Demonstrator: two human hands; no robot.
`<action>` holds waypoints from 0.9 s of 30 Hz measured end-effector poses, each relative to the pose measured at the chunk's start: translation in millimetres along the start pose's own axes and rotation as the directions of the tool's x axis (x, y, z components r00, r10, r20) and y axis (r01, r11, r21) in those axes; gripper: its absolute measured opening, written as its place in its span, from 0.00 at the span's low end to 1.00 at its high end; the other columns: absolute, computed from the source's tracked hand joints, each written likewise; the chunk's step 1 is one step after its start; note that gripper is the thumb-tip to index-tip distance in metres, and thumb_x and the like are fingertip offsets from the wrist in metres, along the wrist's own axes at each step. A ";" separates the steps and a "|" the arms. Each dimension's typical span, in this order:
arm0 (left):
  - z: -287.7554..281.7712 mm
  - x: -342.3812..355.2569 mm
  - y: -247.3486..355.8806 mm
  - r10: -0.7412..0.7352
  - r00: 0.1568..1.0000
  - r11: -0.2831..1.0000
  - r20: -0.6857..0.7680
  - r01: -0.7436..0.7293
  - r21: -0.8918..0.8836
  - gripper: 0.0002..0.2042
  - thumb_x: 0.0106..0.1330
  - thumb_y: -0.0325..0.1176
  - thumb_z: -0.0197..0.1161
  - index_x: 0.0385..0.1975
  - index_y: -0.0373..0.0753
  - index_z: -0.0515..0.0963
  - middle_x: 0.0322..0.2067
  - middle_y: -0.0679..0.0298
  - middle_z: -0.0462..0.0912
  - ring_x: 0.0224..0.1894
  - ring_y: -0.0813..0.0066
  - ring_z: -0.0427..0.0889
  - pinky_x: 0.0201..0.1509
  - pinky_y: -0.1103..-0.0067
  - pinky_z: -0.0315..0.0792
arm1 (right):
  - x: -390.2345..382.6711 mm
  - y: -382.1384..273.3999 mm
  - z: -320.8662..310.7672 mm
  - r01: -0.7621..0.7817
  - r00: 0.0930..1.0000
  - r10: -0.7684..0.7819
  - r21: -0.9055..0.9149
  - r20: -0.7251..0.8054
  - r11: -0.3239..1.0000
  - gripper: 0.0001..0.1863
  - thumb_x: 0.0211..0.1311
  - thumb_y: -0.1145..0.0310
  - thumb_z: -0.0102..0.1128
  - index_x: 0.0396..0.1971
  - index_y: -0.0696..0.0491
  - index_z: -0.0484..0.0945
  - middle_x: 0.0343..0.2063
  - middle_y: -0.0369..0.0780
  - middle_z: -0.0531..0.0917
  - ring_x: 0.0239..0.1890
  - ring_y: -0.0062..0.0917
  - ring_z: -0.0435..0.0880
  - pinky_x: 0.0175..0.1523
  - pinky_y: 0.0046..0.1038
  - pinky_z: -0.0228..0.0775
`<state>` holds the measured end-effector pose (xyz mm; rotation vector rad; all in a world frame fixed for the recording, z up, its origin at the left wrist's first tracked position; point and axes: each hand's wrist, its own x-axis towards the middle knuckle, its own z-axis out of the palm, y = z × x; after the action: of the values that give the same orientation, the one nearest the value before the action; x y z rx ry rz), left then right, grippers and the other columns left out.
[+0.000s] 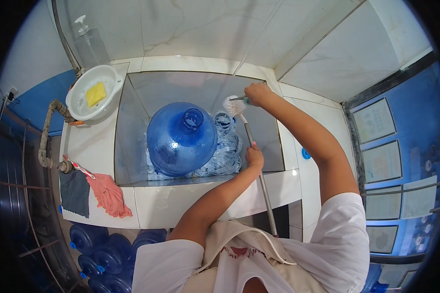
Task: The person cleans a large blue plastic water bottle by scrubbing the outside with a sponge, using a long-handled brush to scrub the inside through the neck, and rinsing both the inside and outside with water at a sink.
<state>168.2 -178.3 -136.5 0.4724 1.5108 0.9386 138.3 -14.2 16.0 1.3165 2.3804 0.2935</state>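
Our left hand (254,156) grips the pole (265,188) of a brush (235,106), which slants over the tabletop's (208,200) near edge, its white head above the basin (264,141), toward the basin's far right corner. Our right hand (258,94) clasps a small tool (240,98), its metal tip at the bristles; we cannot tell its kind. A blue bottle (178,141) stands in the basin among pale strands (225,146). A bowl (109,84) sits by the tabletop's far left corner.

Over the basin (270,139), a white brush (232,107) slants on its metal rod (265,190), green-handled tool (238,98) at its head.
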 end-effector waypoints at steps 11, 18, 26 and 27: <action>-25.1 -22.6 22.5 -0.132 0.961 0.961 0.243 0.184 -0.206 0.18 0.64 0.49 0.38 0.26 0.39 0.63 0.12 0.67 0.60 0.08 0.77 0.59 0.07 0.80 0.55 | 5.1 44.0 22.1 -0.506 0.754 -0.133 0.698 0.643 0.508 0.14 0.48 0.57 0.58 0.23 0.55 0.78 0.17 0.34 0.75 0.16 0.18 0.72 0.20 0.19 0.67; -30.4 -18.1 18.0 -0.153 0.975 0.980 0.159 0.170 -0.102 0.22 0.64 0.49 0.38 0.29 0.32 0.68 0.16 0.57 0.69 0.11 0.65 0.70 0.07 0.74 0.62 | -18.0 -6.8 22.3 0.065 0.998 -0.064 0.071 -0.019 0.995 0.07 0.46 0.69 0.52 0.20 0.56 0.78 0.23 0.46 0.79 0.25 0.35 0.80 0.28 0.32 0.72; -30.4 1.1 -3.7 -0.198 0.976 0.977 0.093 0.204 -0.065 0.22 0.64 0.48 0.39 0.22 0.33 0.66 0.09 0.61 0.65 0.06 0.68 0.66 0.05 0.75 0.58 | -18.9 -16.5 6.6 -0.017 1.000 0.018 0.050 -0.018 0.999 0.07 0.42 0.70 0.54 0.20 0.55 0.78 0.24 0.47 0.79 0.29 0.37 0.80 0.34 0.33 0.72; -31.3 5.5 -7.6 -0.203 0.977 0.971 0.067 0.209 -0.112 0.23 0.64 0.47 0.38 0.22 0.31 0.68 0.09 0.58 0.68 0.07 0.64 0.69 0.06 0.73 0.60 | -16.7 -16.9 3.5 -0.017 1.000 0.018 0.052 -0.010 0.998 0.07 0.42 0.70 0.54 0.20 0.56 0.78 0.24 0.47 0.79 0.29 0.37 0.80 0.34 0.33 0.72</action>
<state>139.0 -187.5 -147.8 0.2473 1.4153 0.8399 134.9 -37.4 10.7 1.3631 2.4012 0.2449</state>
